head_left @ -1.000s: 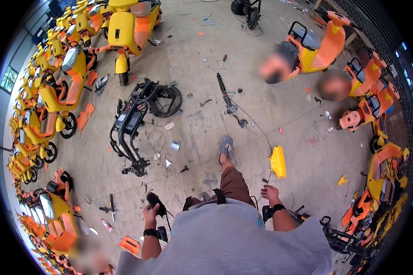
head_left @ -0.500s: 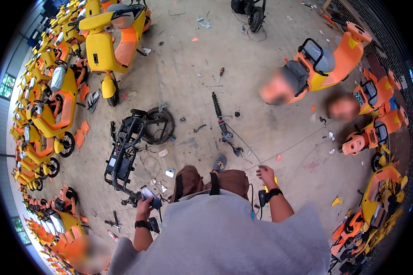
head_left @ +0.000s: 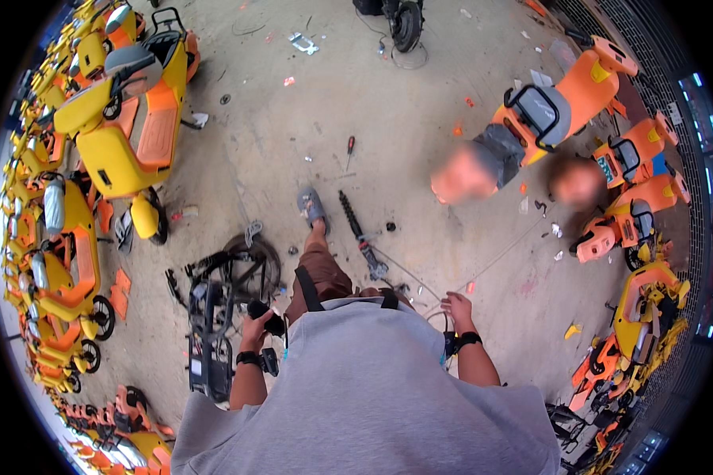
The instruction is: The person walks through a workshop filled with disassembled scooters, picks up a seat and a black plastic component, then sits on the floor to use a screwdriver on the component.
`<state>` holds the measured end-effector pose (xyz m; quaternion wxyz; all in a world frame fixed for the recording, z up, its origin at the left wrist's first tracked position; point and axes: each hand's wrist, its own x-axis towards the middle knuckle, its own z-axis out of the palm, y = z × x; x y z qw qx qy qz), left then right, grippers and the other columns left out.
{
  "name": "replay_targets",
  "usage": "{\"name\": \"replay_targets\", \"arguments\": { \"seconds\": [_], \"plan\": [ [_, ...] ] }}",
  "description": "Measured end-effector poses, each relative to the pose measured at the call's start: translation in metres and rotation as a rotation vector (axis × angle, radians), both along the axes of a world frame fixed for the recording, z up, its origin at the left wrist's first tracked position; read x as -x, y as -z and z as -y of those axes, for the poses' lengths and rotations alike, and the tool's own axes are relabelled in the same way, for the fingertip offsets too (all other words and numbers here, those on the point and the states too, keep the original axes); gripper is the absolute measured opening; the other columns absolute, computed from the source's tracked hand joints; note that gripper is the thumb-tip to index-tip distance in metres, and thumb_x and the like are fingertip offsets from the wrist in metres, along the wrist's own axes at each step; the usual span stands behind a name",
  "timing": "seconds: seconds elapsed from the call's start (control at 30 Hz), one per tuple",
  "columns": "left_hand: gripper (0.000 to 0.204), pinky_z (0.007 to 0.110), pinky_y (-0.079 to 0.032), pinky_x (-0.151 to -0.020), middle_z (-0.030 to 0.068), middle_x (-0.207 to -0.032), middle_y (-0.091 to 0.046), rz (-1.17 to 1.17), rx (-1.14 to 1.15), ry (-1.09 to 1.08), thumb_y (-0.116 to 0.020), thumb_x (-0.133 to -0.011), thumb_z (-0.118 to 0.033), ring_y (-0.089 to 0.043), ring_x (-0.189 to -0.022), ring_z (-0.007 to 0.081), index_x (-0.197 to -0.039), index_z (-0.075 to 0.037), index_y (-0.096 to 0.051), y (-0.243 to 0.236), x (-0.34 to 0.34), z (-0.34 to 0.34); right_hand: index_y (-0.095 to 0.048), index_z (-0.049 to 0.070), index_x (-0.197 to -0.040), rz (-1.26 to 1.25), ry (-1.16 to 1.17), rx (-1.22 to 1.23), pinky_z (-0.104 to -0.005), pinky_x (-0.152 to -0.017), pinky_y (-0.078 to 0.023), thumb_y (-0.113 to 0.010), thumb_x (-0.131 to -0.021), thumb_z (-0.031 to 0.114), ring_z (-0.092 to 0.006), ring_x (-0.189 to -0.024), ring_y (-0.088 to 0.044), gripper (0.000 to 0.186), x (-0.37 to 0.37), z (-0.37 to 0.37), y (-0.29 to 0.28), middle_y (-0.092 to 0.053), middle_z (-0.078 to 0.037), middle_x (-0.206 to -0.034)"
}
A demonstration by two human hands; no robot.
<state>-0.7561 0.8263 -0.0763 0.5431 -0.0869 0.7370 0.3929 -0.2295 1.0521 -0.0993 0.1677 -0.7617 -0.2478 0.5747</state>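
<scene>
My left hand [head_left: 253, 331] is closed around a dark, phone-like slab [head_left: 272, 323], held at my left side beside a stripped black scooter frame [head_left: 207, 348] on the floor. My right hand [head_left: 458, 309] hangs at my right side, its fingers loosely bent and apart, with nothing visible in them. Both wrists wear black bands with small boxes, and a cable loops near the right one. A front fork-like rod with a dark spring [head_left: 352, 218] lies on the concrete ahead. One foot in a grey clog [head_left: 311, 206] is stretched forward.
A yellow and orange scooter [head_left: 127, 150] stands ahead left, beside long rows of others. More orange scooters [head_left: 562, 103] line the right, where two blurred people crouch. A screwdriver [head_left: 350, 149], a black wheel [head_left: 406, 28] and scattered scraps lie ahead.
I have stepped forward and the view has shifted, so the frame and the spring rod sit nearer. The slab in my left hand has tilted and shows a dark side. My right hand stays at my side.
</scene>
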Motion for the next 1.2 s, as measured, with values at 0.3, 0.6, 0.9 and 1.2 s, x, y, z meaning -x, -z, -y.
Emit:
{"name": "replay_targets", "arguments": {
  "seconds": [0.3,0.6,0.9,1.2],
  "plan": [
    [0.034,0.031,-0.05,-0.074,0.0053,-0.091,-0.066,-0.114,0.053,0.287,-0.078,-0.074,-0.013,-0.062,-0.081,0.0142,-0.102,0.001,-0.064,-0.025,0.169,-0.212,-0.062,0.001,-0.113,0.136,-0.408,-0.091,-0.0256,-0.06,-0.05,-0.052,-0.086,0.009,-0.0155,-0.07,-0.064,0.029,0.131,-0.17,-0.058,-0.068,-0.011,-0.086],
    [0.034,0.03,-0.051,-0.07,0.0055,-0.087,-0.067,-0.219,0.068,0.39,-0.08,-0.072,-0.013,-0.062,-0.075,0.0138,-0.098,0.001,-0.065,-0.017,0.23,-0.26,-0.063,-0.001,-0.111,0.217,-0.725,-0.225,-0.0285,-0.067,-0.052,-0.053,-0.084,0.012,-0.0161,-0.07,-0.065,0.03,0.26,-0.379,-0.056,-0.069,-0.011,-0.084],
    [0.034,0.03,-0.051,-0.072,0.006,-0.088,-0.067,-0.096,0.307,0.144,-0.078,-0.074,-0.012,-0.063,-0.077,0.0142,-0.1,0.002,-0.061,-0.024,0.173,-0.258,-0.067,0.004,-0.101,0.139,-0.739,-0.07,-0.034,-0.067,-0.051,-0.056,-0.083,0.019,-0.0258,-0.071,-0.065,0.026,0.365,-0.492,0.12,-0.068,-0.014,-0.082],
    [0.031,0.031,-0.052,-0.071,0.0081,-0.089,-0.066,-0.171,0.464,0.448,-0.073,-0.08,-0.015,-0.064,-0.078,0.016,-0.104,0.0,-0.061,0.02,0.137,-0.339,-0.062,0.003,-0.09,0.365,-0.553,-0.091,-0.0378,-0.062,-0.051,-0.063,-0.084,0.033,-0.028,-0.073,-0.066,0.032,0.449,-0.519,0.487,-0.067,-0.014,-0.079]
  ]
}}
